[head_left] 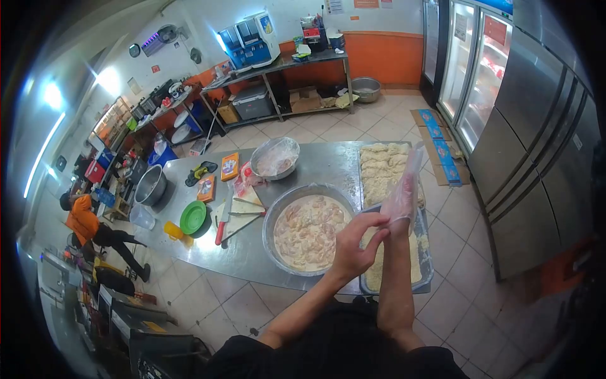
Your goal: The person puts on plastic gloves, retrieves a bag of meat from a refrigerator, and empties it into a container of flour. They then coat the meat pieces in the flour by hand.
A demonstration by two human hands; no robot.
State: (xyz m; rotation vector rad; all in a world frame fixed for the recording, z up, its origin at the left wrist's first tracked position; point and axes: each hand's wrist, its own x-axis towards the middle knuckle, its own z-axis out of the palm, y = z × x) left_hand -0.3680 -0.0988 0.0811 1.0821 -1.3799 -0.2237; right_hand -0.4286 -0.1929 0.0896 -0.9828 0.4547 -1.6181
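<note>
My right hand (404, 189) is raised over the trays at the table's right end, inside a clear plastic glove, its fingers stretched out together. My left hand (361, 243) is bare and pinches the glove's cuff at the right wrist. Below and to the left stands a large metal bowl (270, 237) of raw meat pieces in pale batter (309, 230). Behind the gloved hand lies a tray of coated pieces (382, 161). Under my forearms is another tray (424, 268) with pale crumbs or flour (413, 256).
On the metal table (252, 265) are a bowl with plastic film (276, 158), a red-handled knife (221, 227), a cutting board (243, 211), a green bowl (193, 216) and an empty metal bowl (151, 186). A person in orange (83, 220) stands far left. Fridges (483, 69) line the right.
</note>
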